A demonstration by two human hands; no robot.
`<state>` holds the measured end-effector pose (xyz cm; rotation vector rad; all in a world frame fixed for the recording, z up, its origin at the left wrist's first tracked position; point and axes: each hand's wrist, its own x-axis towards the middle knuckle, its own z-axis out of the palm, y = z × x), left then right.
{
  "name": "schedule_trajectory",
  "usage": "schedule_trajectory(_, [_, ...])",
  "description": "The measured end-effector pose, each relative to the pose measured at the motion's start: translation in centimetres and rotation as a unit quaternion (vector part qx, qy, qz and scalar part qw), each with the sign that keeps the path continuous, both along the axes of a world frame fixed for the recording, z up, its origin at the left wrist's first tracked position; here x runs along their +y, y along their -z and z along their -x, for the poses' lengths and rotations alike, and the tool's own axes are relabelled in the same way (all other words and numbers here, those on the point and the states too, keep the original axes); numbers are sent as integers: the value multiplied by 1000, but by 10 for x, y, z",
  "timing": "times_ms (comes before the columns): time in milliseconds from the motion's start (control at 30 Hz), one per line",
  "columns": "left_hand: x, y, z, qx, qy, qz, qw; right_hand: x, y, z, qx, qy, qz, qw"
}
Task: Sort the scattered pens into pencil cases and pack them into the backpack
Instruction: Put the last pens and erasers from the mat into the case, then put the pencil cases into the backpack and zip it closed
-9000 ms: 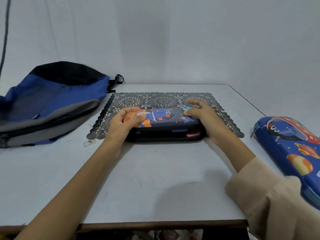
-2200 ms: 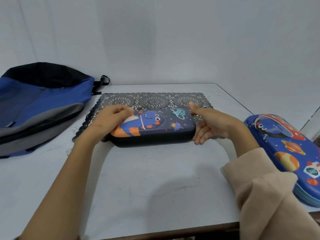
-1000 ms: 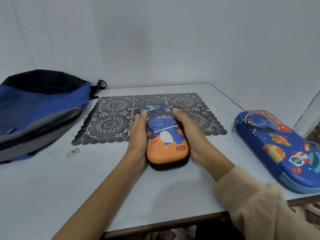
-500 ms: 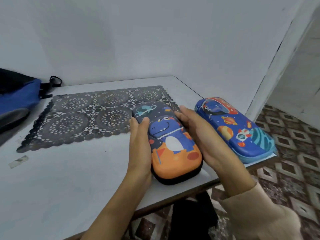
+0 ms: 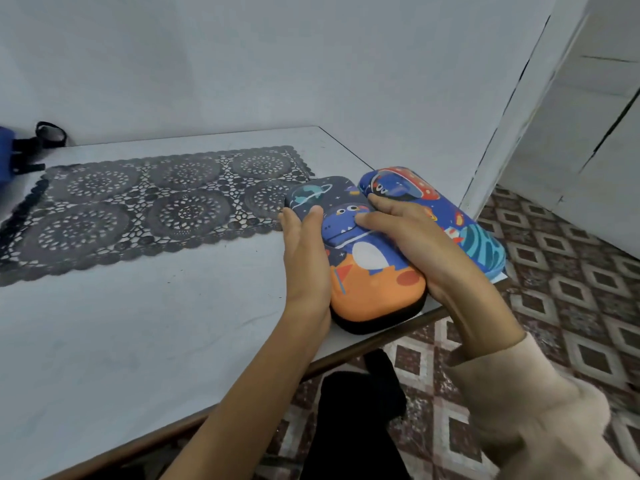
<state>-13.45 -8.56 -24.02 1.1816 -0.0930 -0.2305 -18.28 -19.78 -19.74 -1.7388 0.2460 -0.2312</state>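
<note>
Clamps the dinosaur pencil case (image 5: 360, 268) between both hands, just off the right end of the lace mat (image 5: 138, 209), near end right at the bench (image 5: 138, 323) edge. Lays the left hand (image 5: 304, 258) flat along the flank nearer the mat, fingers (image 5: 289, 232) straight, thumb tip resting on the lid. Wraps the right hand (image 5: 415, 244) over the flank away from the mat, thumb across the lid, fingers curled down beside the rocket pencil case (image 5: 467, 233); touching it or just short of it, hard to tell under the hand. Shows only a blue corner and black strap of the backpack (image 5: 7, 150), well beyond the mat's left end.

Looks like a moulded shell: stiff, light, smooth on top, probably closed, though no zip visible from here. Should stand a firm squeeze across the long flanks without denting; best taken there, or with one hand spanning the lid. Keep level, in case of loose pens inside.

Mind the corner: tiled floor (image 5: 571, 289) straight below, right of the mat, with the second case also close to the drop. Leaves plenty of bare bench in front of the mat for carrying leftward to the bag. Lift clear of the lace rather than drag, to avoid snagging.
</note>
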Motion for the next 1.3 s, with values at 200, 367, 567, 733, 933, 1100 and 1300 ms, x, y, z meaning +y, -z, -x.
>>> schedule_trajectory(200, [-9, 4, -2, -6, -1, -13, 1000, -3, -7, -3, 14, -7, 164, 986])
schedule_trajectory(367, [-10, 5, -2, -20, 5, -14, 1000, -7, -5, -6, 18, -24, 253, 967])
schedule_trajectory(567, [7, 5, 0, -27, 4, 36, 999, 29, -5, -10, -109, -6, 289, 951])
schedule_trajectory(733, [54, -2, -11, -46, -61, -6, 997, 84, 2, -27, -176, -48, 155, 971])
schedule_trajectory(933, [144, -18, -33, -76, -200, -56, 975, 155, -10, -56, -106, -140, 72, 982])
schedule_trajectory(1100, [233, -20, -60, -118, -353, -91, 924, 209, -18, -89, -12, -245, -54, 968])
schedule_trajectory(1300, [348, -13, -81, -186, -545, -204, 792, 271, -12, -135, 123, -304, -233, 915])
